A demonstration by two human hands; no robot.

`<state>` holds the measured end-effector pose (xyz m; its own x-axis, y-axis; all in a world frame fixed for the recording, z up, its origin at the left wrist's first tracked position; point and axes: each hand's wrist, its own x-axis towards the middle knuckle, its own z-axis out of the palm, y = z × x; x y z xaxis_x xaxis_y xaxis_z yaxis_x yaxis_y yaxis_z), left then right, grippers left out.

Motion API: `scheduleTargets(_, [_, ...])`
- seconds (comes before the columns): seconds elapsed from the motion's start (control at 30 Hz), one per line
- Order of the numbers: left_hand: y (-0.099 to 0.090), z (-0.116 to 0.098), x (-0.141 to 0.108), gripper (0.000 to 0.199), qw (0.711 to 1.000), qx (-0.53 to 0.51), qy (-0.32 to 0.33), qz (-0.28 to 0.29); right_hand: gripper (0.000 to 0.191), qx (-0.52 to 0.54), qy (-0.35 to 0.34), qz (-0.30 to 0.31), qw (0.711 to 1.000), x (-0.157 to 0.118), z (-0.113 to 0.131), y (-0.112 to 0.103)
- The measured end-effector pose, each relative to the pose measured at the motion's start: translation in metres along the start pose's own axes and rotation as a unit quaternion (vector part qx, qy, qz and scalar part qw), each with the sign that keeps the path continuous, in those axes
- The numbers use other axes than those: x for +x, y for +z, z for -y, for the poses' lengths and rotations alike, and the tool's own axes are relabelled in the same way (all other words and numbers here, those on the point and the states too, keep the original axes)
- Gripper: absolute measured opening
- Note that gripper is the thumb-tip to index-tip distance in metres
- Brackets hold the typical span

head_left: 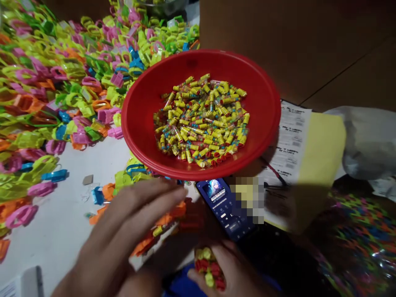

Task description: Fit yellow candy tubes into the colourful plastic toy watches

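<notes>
Over on the left, bright toys (89,88) lie heaped, and the person's left hand (133,222) hovers beside them, blurred, fingers stretched out straight. Beyond it, 1 red basin (261,107) holds a pile of tubes (201,123). Nearer the person, the right hand (230,264) has its fingers curled round 1 bunch (208,268) of tubes. Just beyond lies 1 lit phone (218,206), then labels (289,140) farther right

Both hands (120,231) (233,266) bare (edges blurred), fingers (157,209) rounded at tips.
</notes>
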<state>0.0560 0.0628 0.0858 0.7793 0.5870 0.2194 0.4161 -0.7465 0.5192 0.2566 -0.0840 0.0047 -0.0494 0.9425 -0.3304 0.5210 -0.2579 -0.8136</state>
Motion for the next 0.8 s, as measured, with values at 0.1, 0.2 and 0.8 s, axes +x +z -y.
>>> scheduleTargets(0.1, [-0.007, 0.022, 0.047, 0.039, 0.997, 0.056, -0.014, 0.051, 0.020, -0.067, -0.026, -0.081, 0.994, 0.001, -0.013, -0.016])
scheduleTargets(0.2, [0.005, 0.043, 0.094, 0.039, 0.986, 0.069, -0.021, 0.150, 0.021, -0.191, -0.005, -0.182, 0.965, 0.001, -0.025, -0.027])
scheduleTargets(0.8, [0.054, 0.077, 0.188, 0.061, 0.931, 0.111, 0.098, 0.333, 0.055, -0.457, -0.037, -0.197, 0.867, 0.017, -0.041, -0.001])
